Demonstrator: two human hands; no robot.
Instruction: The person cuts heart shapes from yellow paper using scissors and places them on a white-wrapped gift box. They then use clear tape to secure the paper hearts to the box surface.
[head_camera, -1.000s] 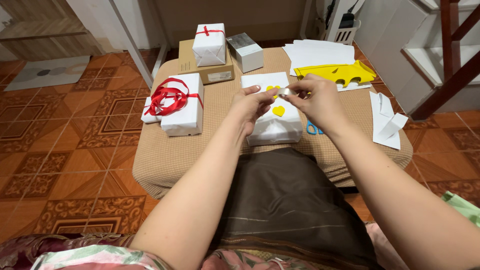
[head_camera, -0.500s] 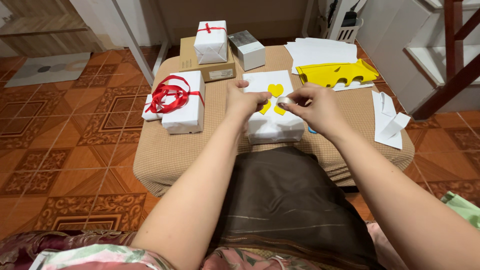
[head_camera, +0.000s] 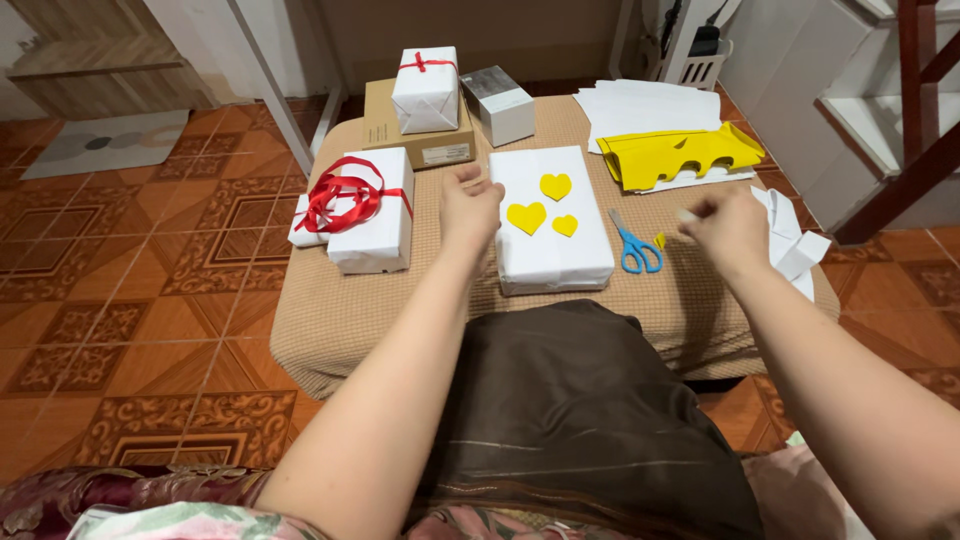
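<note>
The left hand (head_camera: 468, 205) rested against the left edge of the white wrapped box (head_camera: 549, 220), which lay near the middle of the tan padded table (head_camera: 340, 310), slightly toward its near edge. The fingers were curled loosely and closed on nothing that could be seen. Three yellow paper hearts (head_camera: 541, 203) lay on the box's top face, one toward its far end and two side by side nearer the centre.

The right hand (head_camera: 728, 228) was held above the table's right side, well apart from the box. Its thumb and forefinger were pinched together (a small pale scrap appeared at the fingertips, too blurred to identify), so what it gripped could not be told.

Blue-handled scissors (head_camera: 634, 248) lay just beside the box's right edge, between box and right hand. A yellow cut sheet (head_camera: 675, 152) lay on white paper at the far right corner. Toward the left edge stood a white parcel with a red ribbon (head_camera: 365, 205). At the far edge stood a brown carton (head_camera: 415, 140) bearing a smaller ribboned parcel (head_camera: 426, 88).
</note>
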